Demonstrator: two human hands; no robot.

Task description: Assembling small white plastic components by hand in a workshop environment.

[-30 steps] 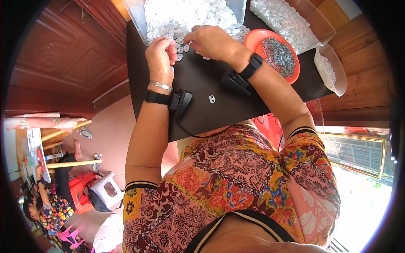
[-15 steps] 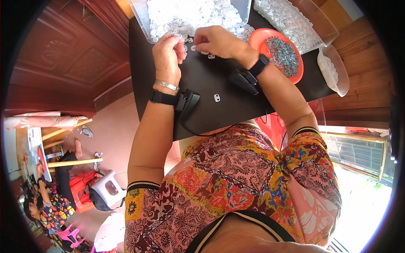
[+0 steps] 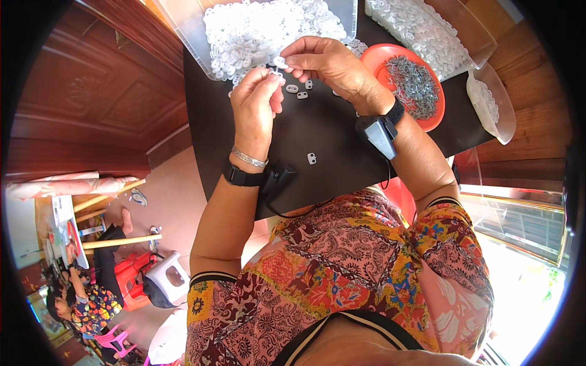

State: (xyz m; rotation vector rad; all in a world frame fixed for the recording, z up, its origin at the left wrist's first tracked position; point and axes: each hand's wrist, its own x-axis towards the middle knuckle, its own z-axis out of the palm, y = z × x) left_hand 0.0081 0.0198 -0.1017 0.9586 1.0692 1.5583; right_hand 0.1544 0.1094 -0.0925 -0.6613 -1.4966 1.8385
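Note:
Over the dark table, my left hand (image 3: 255,107) is closed in a pinch on a small white plastic piece (image 3: 277,74). My right hand (image 3: 334,68) is closed too, its thumb and finger gripping a white oval plastic piece (image 3: 280,62) just above the left fingertips. The two pieces are very close; whether they touch I cannot tell. A thin shaft seems to stand between them, too small to name. Below my fingers lie several loose white two-holed pieces (image 3: 292,89). One more white piece (image 3: 312,158) lies by itself nearer me.
Behind my hands stands a clear bin (image 3: 198,58) heaped with white pieces. An orange plate (image 3: 381,55) of small metal screws or pins sits at right, near another clear container (image 3: 479,46) and a white scoop-like tray (image 3: 503,122). A person (image 3: 94,305) sits far left.
My right hand has lifted a white oval piece off the table and brought it to the left fingertips. The left hand has shifted slightly right and nearer me.

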